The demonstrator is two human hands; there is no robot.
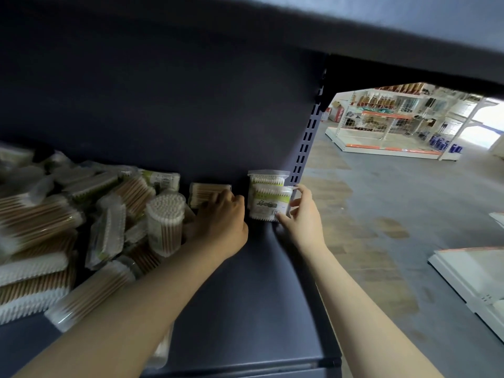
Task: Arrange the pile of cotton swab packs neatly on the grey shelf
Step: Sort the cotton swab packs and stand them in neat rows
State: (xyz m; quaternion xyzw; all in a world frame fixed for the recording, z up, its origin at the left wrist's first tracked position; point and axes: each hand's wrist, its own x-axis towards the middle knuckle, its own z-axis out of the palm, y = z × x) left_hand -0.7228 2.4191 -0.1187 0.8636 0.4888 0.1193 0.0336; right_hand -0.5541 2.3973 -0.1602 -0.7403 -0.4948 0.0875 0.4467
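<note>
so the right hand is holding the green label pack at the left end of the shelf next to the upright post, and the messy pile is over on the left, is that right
Not quite. In the head view the right hand holds the green-label pack at the right end of the grey shelf, beside the slotted upright post. The messy pile is indeed on the left.

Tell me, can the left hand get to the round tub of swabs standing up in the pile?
Probably yes. The left hand rests on a flat pack right beside the round tub, and nothing stands between them, so a short move left should do it.
</note>
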